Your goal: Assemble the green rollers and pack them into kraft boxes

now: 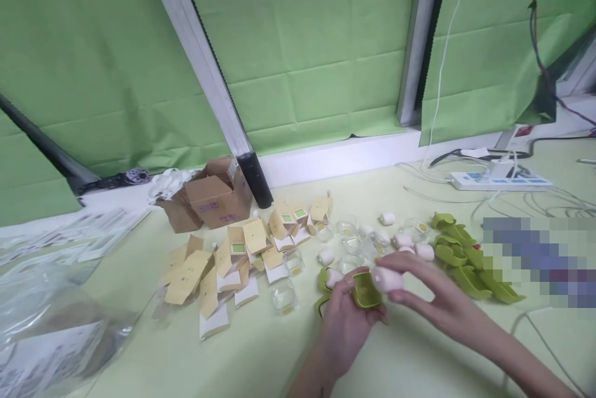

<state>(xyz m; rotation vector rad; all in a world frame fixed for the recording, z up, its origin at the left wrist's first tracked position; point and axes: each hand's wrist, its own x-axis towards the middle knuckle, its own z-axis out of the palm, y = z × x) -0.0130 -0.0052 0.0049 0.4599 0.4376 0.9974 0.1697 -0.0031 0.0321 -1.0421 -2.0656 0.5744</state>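
My left hand [343,326] is closed around a small green plastic cup [366,291], its hollow side facing up. Between the thumb and fingers of my right hand [433,289] is a short white cylinder [386,280], tilted beside the cup's right rim. I cannot tell whether the two touch. Just beyond my left hand another white cylinder [333,278] sits with a green piece, partly hidden. More white cylinders [326,256] and clear plastic cups [351,263] lie scattered behind my hands. To the right is a heap of curved green plastic pieces [470,280].
Several opened yellow cartons [187,277] spread across the left middle of the table. Behind them stands a brown cardboard box [218,196] beside a black post base [255,179]. Clear plastic bags [60,311] lie at left. A white power strip [500,182] with cables sits back right.
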